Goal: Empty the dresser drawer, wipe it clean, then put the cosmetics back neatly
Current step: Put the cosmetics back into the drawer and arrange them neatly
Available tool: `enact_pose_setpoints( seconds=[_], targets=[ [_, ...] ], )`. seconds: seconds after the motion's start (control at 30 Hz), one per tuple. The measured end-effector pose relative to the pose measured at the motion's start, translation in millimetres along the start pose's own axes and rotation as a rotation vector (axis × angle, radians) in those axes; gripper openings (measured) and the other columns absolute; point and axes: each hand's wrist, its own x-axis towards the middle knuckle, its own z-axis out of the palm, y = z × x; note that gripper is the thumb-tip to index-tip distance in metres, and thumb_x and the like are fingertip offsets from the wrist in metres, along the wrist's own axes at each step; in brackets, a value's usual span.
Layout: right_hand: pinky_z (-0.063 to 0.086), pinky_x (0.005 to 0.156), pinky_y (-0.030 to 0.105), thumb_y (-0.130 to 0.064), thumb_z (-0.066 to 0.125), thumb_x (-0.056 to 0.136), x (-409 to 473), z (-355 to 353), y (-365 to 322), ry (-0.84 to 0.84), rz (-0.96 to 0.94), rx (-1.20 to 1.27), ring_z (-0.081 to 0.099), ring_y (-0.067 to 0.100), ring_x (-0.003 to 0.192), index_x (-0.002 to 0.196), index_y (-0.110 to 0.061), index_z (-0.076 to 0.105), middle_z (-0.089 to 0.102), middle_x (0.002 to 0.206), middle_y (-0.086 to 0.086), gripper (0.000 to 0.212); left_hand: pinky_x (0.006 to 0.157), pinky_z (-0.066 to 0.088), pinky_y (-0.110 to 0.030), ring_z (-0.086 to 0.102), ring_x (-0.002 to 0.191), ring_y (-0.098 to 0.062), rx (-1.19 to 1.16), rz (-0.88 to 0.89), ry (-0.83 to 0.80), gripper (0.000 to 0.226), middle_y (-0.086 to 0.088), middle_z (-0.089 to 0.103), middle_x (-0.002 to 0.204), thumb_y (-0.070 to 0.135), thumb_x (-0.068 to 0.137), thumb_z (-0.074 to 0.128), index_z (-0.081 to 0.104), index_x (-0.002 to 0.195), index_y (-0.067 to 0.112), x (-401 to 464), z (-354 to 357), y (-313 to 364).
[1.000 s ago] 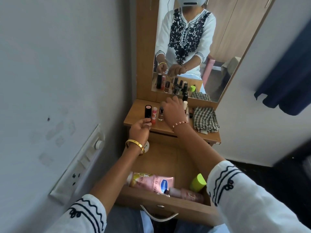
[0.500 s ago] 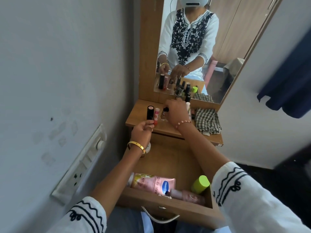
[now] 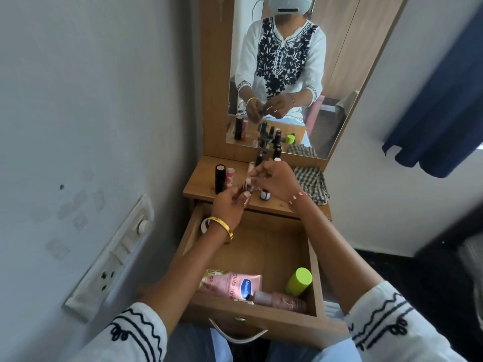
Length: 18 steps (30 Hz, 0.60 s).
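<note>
The wooden drawer [image 3: 251, 313] is pulled open below the dresser top [image 3: 198, 190]. It holds a pink Vaseline tube [image 3: 232, 283], a pink bottle [image 3: 281, 301] and a green-capped bottle [image 3: 299, 282] at the front. A white round item [image 3: 204, 224] lies at its back left. Above the shelf edge my left hand [image 3: 230, 205] and my right hand [image 3: 278, 178] meet and pinch a small pale-pink cosmetic [image 3: 247, 183] between them. On the top stand a black lipstick [image 3: 220, 178], a pink lip balm [image 3: 230, 176] and a small white-labelled bottle [image 3: 265, 194].
Dark nail-polish bottles [image 3: 276, 153] stand in a group at the back against the mirror [image 3: 339, 74]. A checked cloth [image 3: 311, 182] lies on the right of the top. A switchboard [image 3: 115, 254] is on the left wall. A blue curtain [image 3: 444, 100] hangs at right.
My right hand has lifted off the dresser top with a small cosmetic and come towards me. My left hand rose from the shelf edge to meet it.
</note>
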Motion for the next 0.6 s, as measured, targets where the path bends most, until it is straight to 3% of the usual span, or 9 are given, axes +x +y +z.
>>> enact_pose_setpoints(
  seconds=[0.1, 0.2, 0.33, 0.47, 0.6],
  targets=[
    [0.039, 0.057, 0.009, -0.014, 0.063, 0.086, 10, -11, 4, 0.145, 0.035, -0.027, 0.05, -0.001, 0.064, 0.092, -0.007, 0.068, 0.062, 0.082, -0.002, 0.011, 0.092, 0.04, -0.027, 0.052, 0.117, -0.024, -0.027, -0.043, 0.016, 0.033, -0.011, 0.061, 0.123, 0.014, 0.092, 0.05, 0.056, 0.125, 0.01, 2, 1, -5],
    [0.039, 0.066, 0.01, -0.009, 0.056, 0.09, 30, -26, 1, 0.204, 0.055, -0.211, 0.051, 0.005, 0.076, 0.098, -0.008, 0.064, 0.057, 0.091, -0.003, 0.012, 0.095, 0.043, -0.032, 0.052, 0.117, -0.025, -0.043, -0.087, 0.033, 0.036, -0.01, 0.059, 0.124, 0.018, 0.092, 0.051, 0.053, 0.128, 0.013, 6, 1, -10],
    [0.046, 0.096, 0.031, -0.003, 0.054, 0.088, 55, -19, -3, 0.096, -0.017, -0.51, 0.057, 0.025, 0.11, 0.118, -0.006, 0.059, 0.057, 0.12, 0.014, 0.03, 0.093, 0.043, -0.031, 0.054, 0.115, -0.024, -0.05, -0.118, 0.051, 0.036, -0.009, 0.06, 0.122, 0.017, 0.092, 0.052, 0.054, 0.127, 0.011, 8, 3, -16],
    [0.043, 0.1, 0.034, -0.001, 0.054, 0.088, 61, -3, -1, -0.016, -0.042, -0.671, 0.053, 0.03, 0.117, 0.124, -0.004, 0.054, 0.054, 0.126, 0.018, 0.036, 0.092, 0.043, -0.028, 0.054, 0.115, -0.022, -0.074, -0.14, 0.046, 0.038, -0.009, 0.06, 0.123, 0.011, 0.09, 0.053, 0.052, 0.128, 0.009, 7, 3, -21],
    [0.045, 0.1, 0.034, -0.001, 0.054, 0.089, 63, -1, 3, -0.039, -0.009, -0.644, 0.055, 0.029, 0.116, 0.124, -0.004, 0.054, 0.058, 0.123, 0.017, 0.036, 0.09, 0.044, -0.029, 0.056, 0.112, -0.023, -0.093, -0.147, 0.045, 0.035, -0.009, 0.062, 0.119, 0.008, 0.09, 0.053, 0.054, 0.125, 0.009, 6, -3, -26]
  ],
)
